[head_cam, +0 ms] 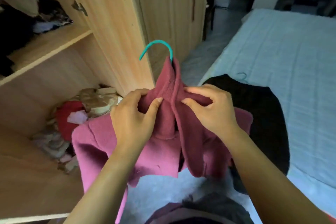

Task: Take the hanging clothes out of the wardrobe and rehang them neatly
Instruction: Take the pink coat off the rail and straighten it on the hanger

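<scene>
A maroon fleece coat point(160, 152) sits on a teal hanger point(160, 46) whose hook sticks up above the collar. My left hand point(134, 116) pinches the left side of the collar, and my right hand point(209, 109) pinches the right side. The coat is held in the air in front of the open wooden wardrobe point(112, 29). The hanger's shoulders are hidden inside the coat.
A black garment point(261, 114) on a hanger lies on the light blue bed point(291, 56) to the right. Loose clothes point(76, 114) are piled on the wardrobe's lower shelf, and dark clothes point(16, 29) fill the upper shelf. A doorway opens at the back.
</scene>
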`<state>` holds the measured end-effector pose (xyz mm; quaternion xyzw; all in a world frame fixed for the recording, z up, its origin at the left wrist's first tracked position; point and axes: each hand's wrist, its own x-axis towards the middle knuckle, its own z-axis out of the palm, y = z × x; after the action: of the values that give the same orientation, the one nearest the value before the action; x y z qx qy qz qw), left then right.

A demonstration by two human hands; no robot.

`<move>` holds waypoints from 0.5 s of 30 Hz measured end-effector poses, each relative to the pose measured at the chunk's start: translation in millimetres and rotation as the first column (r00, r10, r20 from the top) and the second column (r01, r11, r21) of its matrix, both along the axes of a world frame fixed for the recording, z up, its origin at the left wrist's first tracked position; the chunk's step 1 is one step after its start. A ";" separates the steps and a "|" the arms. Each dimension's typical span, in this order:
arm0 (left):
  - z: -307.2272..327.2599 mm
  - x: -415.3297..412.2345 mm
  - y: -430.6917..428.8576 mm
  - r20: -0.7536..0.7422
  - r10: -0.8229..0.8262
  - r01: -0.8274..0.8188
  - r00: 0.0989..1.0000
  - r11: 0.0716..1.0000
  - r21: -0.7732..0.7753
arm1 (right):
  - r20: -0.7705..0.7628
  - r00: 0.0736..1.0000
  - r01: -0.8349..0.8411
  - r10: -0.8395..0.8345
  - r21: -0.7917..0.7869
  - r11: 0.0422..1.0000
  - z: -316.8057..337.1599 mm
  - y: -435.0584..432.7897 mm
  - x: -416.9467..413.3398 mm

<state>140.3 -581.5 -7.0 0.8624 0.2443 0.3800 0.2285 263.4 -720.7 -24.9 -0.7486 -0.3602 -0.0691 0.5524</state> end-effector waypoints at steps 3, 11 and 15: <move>-4.8 28.7 -59.8 -0.035 -0.125 0.123 0.992 0.991 -0.048 | -0.036 0.991 0.125 -0.126 -0.007 0.992 -7.1 -74.7 7.8; -6.5 111.2 -274.3 -0.051 -0.496 0.490 0.867 0.867 -0.092 | -0.002 0.863 0.505 -0.506 -0.043 0.862 -10.6 -316.2 30.2; -12.9 149.4 -378.1 -0.038 -0.669 0.657 0.743 0.738 -0.155 | 0.029 0.753 0.658 -0.657 -0.063 0.751 -13.2 -426.7 32.9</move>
<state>289.7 -959.6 -19.8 0.8921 -0.0439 0.2171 0.3939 296.3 -1147.4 -38.1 -0.8458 -0.0777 -0.2481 0.4659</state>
